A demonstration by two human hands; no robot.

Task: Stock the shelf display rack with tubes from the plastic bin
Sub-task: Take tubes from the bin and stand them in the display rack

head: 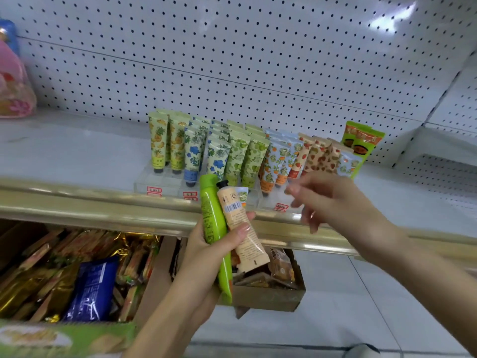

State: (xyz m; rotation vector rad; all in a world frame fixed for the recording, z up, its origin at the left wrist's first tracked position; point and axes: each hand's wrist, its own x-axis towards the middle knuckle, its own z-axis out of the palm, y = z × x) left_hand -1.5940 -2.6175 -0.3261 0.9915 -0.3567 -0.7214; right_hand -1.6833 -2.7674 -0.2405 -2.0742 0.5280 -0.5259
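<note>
My left hand [206, 251] grips two tubes in front of the shelf edge: a bright green tube [214, 223] and a peach tube [240, 223] with a black cap and a barcode. A clear display rack [160, 180] on the shelf holds several rows of floral and fruit-print tubes [237, 156] standing cap down. My right hand [333, 200] hovers open and blurred just in front of the rack's right end, holding nothing. The plastic bin is out of view.
A gold shelf rail [103, 208] runs across the front. Below it are cardboard boxes [271, 298] of wrapped snacks and a blue packet [93, 288]. A green box [361, 143] stands at the rack's right. A pink bag [14, 86] sits far left. White pegboard backs the shelf.
</note>
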